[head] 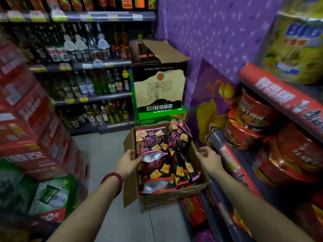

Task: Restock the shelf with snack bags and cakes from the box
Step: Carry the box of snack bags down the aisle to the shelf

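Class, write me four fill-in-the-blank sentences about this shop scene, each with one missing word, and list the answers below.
1. The snack bags lie inside a cardboard ____.
2. The left hand grips the top snack bag; its wrist wears a bracelet of ____ beads.
3. The right hand rests on the box's ____ side.
4. The shelves behind hold glass ____.

Answers: box; red; right; bottles

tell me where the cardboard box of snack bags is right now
In the head view the cardboard box sits low and centre between the left hand and right hand, beside the shelf of red bowls on the right.
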{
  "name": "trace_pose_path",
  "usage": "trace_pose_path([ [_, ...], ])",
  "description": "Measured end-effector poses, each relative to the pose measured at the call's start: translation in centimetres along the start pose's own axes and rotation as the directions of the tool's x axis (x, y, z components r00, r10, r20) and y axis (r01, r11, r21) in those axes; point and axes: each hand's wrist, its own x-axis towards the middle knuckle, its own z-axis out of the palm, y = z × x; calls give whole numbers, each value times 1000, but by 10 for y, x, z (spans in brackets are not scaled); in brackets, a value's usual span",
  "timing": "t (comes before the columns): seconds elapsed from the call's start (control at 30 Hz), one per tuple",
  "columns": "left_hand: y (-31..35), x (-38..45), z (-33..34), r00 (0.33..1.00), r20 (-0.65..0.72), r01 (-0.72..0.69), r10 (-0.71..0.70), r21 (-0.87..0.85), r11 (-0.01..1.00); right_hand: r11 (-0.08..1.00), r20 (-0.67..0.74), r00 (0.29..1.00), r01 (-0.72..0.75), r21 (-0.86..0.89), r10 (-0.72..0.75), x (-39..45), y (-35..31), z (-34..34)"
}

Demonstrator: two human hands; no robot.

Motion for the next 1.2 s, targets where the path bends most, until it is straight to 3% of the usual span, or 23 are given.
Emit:
trace_pose_path([
  [0.23, -36, 60, 29, 999, -18, 39, -41, -123, 992, 999, -54, 998, -15, 31, 17, 46, 33, 37],
  [0.4, -96, 110, 56, 996, -31, 78, -85, -184, 980, 999, -127, 991, -32, 40, 37, 62, 51, 59],
  [0.53, -80, 96, 59, 998, 18, 63, -61, -215, 975, 994, -126, 989, -65, 91, 76, 72, 58, 65],
  [0.7, -79, 94, 71, 1000, -22, -2, -6, -329, 944, 982, -113, 986, -108, 155, 126, 89, 68, 69],
  [0.9, -98, 100, 73, 999, -14, 36, -43, -345, 938, 995, -47, 995, -93, -32, 92, 104, 74, 75],
  [1.07, -100, 111, 81, 997, -76, 8, -33, -310, 951, 961, -164, 979, -158, -225, 123, 113, 61, 85],
  [1.2, -104, 110, 80, 993, -108, 9, -51, -356, 934, 964, -238, 964, -171, -206, 120, 108, 50, 86],
])
